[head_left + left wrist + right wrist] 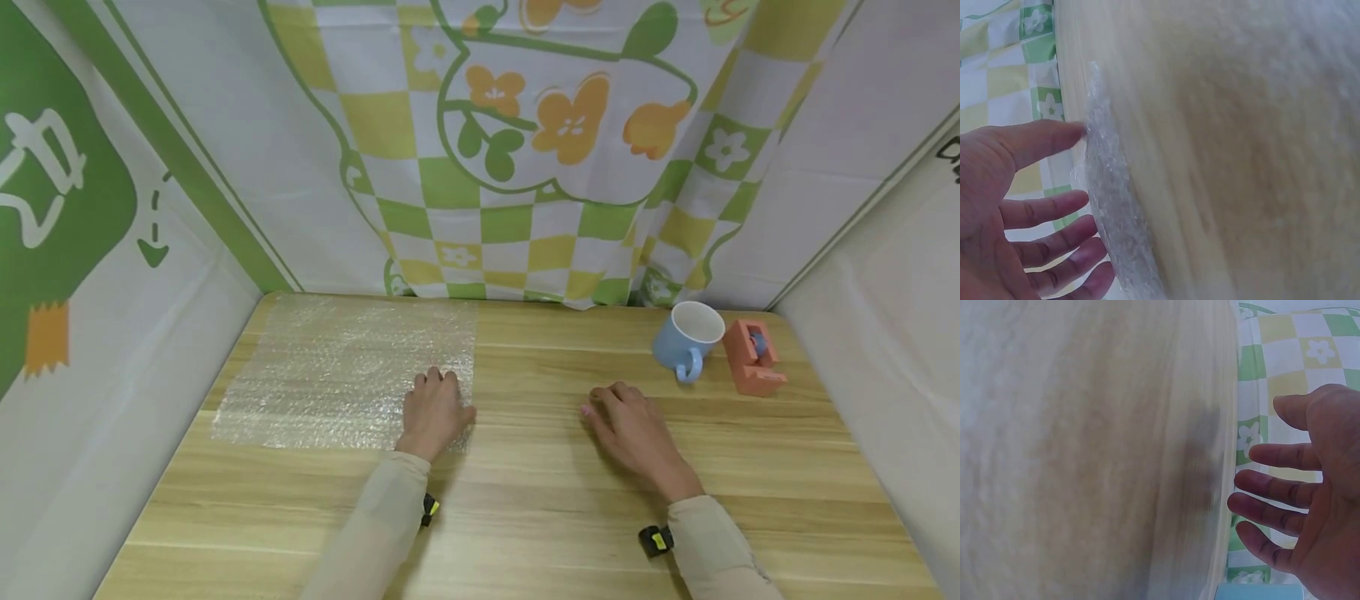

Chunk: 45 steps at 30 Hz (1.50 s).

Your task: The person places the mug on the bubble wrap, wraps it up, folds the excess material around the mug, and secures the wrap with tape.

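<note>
A sheet of clear bubble wrap point(322, 367) lies flat on the left of the wooden table. My left hand point(435, 411) is over its right part, palm down. In the left wrist view that hand point(1035, 206) has its fingers spread and relaxed at the bubble wrap point(1119, 206); whether they touch it I cannot tell. My right hand point(633, 433) is over the table right of centre, holding nothing. The right wrist view shows this hand point(1310, 494) with fingers apart and loosely extended.
At the back right of the table point(540, 500) stand a blue mug point(678, 337), its handle toward me, and a coral tape dispenser point(746, 358). A checked, flowered cloth point(510, 225) hangs behind the back edge. White fabric walls stand at both sides.
</note>
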{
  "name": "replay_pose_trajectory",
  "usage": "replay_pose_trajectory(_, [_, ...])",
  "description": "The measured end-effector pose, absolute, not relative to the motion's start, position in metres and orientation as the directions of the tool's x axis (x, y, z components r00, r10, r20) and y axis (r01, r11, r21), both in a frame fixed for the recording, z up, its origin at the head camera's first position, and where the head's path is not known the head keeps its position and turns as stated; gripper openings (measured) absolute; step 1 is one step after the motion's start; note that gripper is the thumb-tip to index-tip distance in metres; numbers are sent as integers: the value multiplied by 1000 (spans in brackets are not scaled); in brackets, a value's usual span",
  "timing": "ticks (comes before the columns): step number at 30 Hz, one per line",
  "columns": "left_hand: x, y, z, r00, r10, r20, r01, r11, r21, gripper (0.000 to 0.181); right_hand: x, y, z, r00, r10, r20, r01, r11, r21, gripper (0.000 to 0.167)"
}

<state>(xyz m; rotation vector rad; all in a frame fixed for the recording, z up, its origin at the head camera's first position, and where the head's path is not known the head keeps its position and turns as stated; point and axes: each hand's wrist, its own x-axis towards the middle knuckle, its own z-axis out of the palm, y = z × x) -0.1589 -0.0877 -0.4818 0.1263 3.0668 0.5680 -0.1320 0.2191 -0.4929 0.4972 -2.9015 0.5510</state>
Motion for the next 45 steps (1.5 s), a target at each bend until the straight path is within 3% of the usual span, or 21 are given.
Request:
replay_pose_trajectory(7, [-162,-87,-477,-998,66,24,70,919,387,7,-132,219,-492,-934,-296,200,-348,878,-329,37])
replay_pose_trajectory(13, [-163,-87,-476,-998,39,52,58,905,421,16,-131,221,-492,-931,-300,205,-355,874,-333,38])
replay_pose_trajectory(18, [-161,-81,-474,-995,57,78,87,885,457,5,-131,221,-493,-928,-306,211,-362,871,-333,38])
replay_pose_trajectory(25, [-158,-63,-474,-991,90,100,127,878,462,3,-131,222,-493,-934,-298,198,-351,869,-348,38])
replay_pose_trajectory(27, [-156,-56,-473,-989,110,95,143,869,473,11,-131,222,-492,-935,-297,194,-349,868,-353,37])
replay_pose_trajectory(30, [-154,-46,-473,-985,141,99,171,868,467,17,-130,222,-491,-935,-297,195,-350,866,-358,37])
replay_pose_trajectory(39, [-150,-16,-478,-969,219,112,246,862,444,8,-128,223,-493,-937,-293,187,-344,866,-364,37])
replay_pose_trajectory(45, [-148,2,-482,-961,248,127,278,859,430,15,-128,224,-493,-936,-291,197,-345,865,-365,36])
